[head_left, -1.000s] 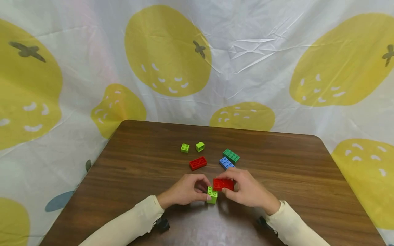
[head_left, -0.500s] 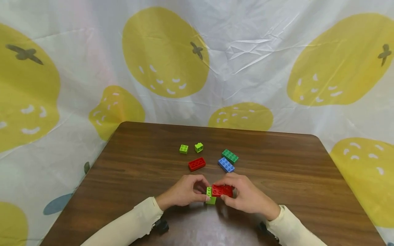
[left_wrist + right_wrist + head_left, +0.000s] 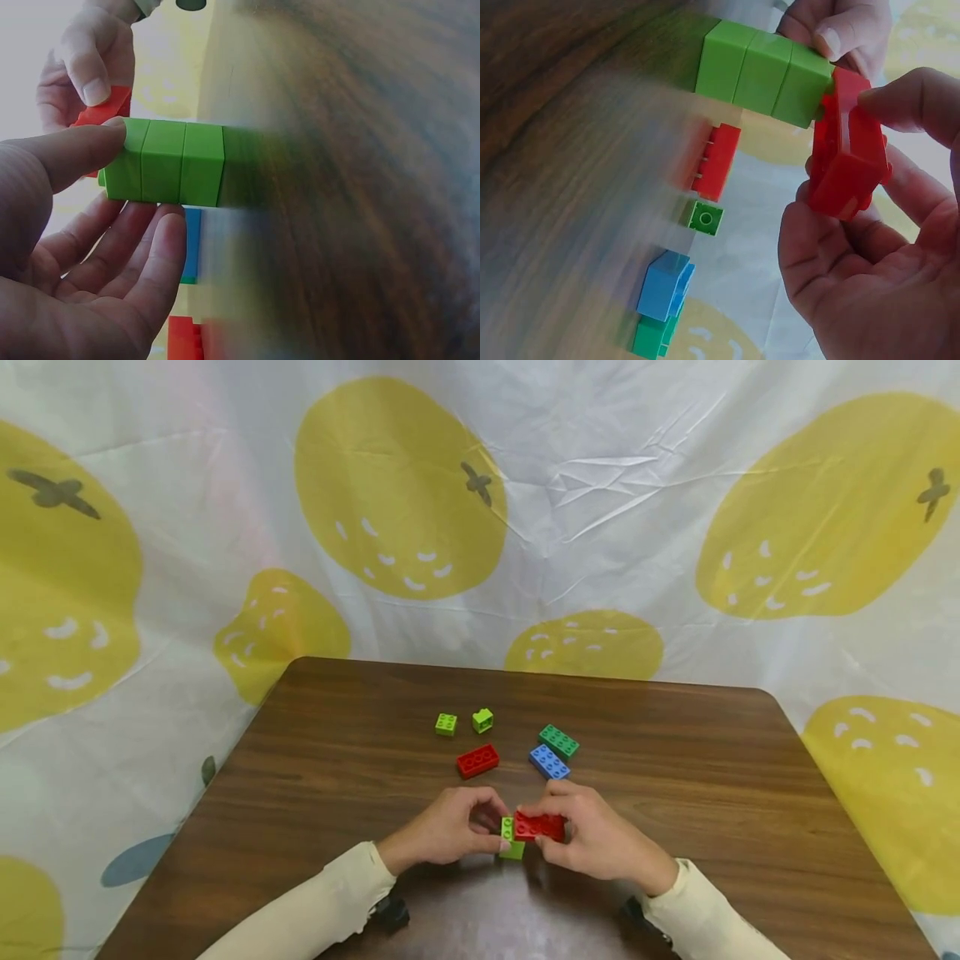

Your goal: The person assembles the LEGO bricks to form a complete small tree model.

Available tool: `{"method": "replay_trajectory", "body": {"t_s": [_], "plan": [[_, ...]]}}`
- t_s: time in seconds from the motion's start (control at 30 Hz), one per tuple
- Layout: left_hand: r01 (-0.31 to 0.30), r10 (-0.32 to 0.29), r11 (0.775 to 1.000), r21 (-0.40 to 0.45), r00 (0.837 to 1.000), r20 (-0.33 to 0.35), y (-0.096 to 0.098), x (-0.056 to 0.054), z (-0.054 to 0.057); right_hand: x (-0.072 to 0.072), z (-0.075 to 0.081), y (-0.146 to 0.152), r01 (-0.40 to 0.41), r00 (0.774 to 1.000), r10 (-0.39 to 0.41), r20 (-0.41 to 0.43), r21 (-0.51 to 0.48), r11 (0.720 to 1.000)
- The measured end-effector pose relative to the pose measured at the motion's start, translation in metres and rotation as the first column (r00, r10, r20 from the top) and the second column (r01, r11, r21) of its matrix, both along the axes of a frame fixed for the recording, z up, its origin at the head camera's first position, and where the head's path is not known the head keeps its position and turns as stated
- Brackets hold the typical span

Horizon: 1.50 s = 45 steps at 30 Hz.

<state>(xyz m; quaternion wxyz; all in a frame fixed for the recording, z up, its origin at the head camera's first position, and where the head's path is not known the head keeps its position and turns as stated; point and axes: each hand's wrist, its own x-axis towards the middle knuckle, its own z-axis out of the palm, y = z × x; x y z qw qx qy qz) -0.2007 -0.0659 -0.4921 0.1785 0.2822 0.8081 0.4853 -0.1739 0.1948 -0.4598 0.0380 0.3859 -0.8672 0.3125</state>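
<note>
A stack of three lime-green toy bricks [image 3: 163,161] stands upright on the table. My left hand [image 3: 442,828] grips it near the top, thumb on the near side and fingers behind. My right hand [image 3: 603,837] holds a red toy brick [image 3: 851,146] between thumb and fingers, studs up. One end of this red brick lies over the right-hand studs at the top of the stack, and the rest juts out to the right. Two left-hand studs of the stack show in the head view. The red brick's underside is partly visible in the right wrist view.
Farther back on the brown table [image 3: 360,710] lie another red brick [image 3: 477,762], its hollow side up, and two small lime bricks, one upright [image 3: 446,725] and one tipped over [image 3: 483,720]. A blue brick [image 3: 550,762] lies beside a dark green brick [image 3: 559,741]. A fruit-patterned curtain [image 3: 585,543] hangs behind.
My right hand has brought the red brick slightly down and toward me, from the stack's far edge onto its right-hand studs. The left hand keeps its grip on the stack.
</note>
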Motion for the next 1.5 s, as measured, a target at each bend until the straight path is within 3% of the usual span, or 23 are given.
{"method": "replay_trajectory", "body": {"t_s": [0.77, 1.1, 1.33, 1.5], "plan": [[-0.001, 0.001, 1.000, -0.028, 1.000, -0.001, 0.000, 0.000, 0.002, 0.002, -0.001, -0.002, 0.029, 0.999, -0.028, -0.017, 0.053, 0.998], [0.004, -0.004, 1.000, -0.027, 1.000, -0.015, 0.000, -0.001, 0.001, -0.002, -0.003, -0.006, 0.025, 0.999, -0.025, -0.025, 0.016, 1.000], [0.046, -0.046, 0.999, -0.012, 0.999, -0.018, -0.004, -0.007, 0.002, -0.003, -0.004, -0.007, 0.023, 0.999, -0.023, -0.026, 0.015, 1.000], [0.050, -0.051, 0.999, -0.018, 0.998, -0.048, -0.009, -0.016, 0.010, -0.002, -0.003, -0.007, 0.023, 0.999, -0.023, -0.027, 0.016, 1.000]]}}
